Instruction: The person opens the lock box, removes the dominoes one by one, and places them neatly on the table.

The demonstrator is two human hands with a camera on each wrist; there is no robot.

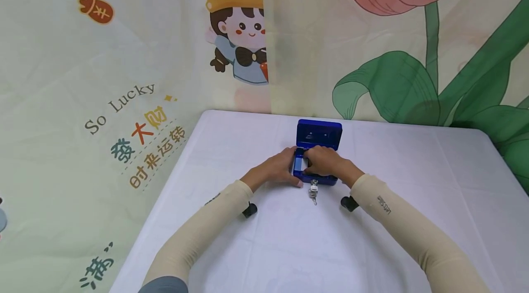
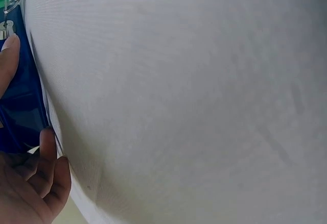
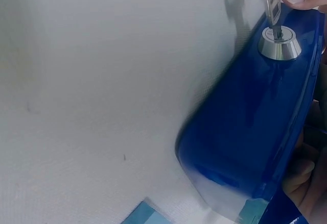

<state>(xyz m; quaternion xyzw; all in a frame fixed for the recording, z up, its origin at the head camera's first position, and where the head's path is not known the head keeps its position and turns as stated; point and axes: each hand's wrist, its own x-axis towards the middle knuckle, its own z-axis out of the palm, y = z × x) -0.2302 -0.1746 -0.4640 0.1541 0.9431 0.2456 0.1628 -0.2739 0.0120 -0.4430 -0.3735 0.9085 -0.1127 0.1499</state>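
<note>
A blue metal cash box (image 1: 295, 174) stands on the white-covered table, its lid (image 1: 319, 133) tipped up at the back. My left hand (image 1: 283, 167) grips the box's left side, thumb at the front near the lock and fingers toward the rear. My right hand (image 1: 325, 160) reaches down into the box with bent fingers; whether they hold anything I cannot tell. Left of those fingers, a pale blue-and-white patch (image 1: 298, 164) shows inside. In the right wrist view, a key (image 3: 274, 7) sits in the silver lock (image 3: 280, 44) on the front, with a ring hanging from it.
The white tablecloth (image 1: 256, 256) spreads around the box, and the table's far edge lies just behind the lid. A printed cloth backdrop (image 1: 173, 31) hangs behind. Black wrist devices (image 1: 250, 211) show under both forearms. A light blue corner (image 3: 146, 215) enters the right wrist view at the bottom.
</note>
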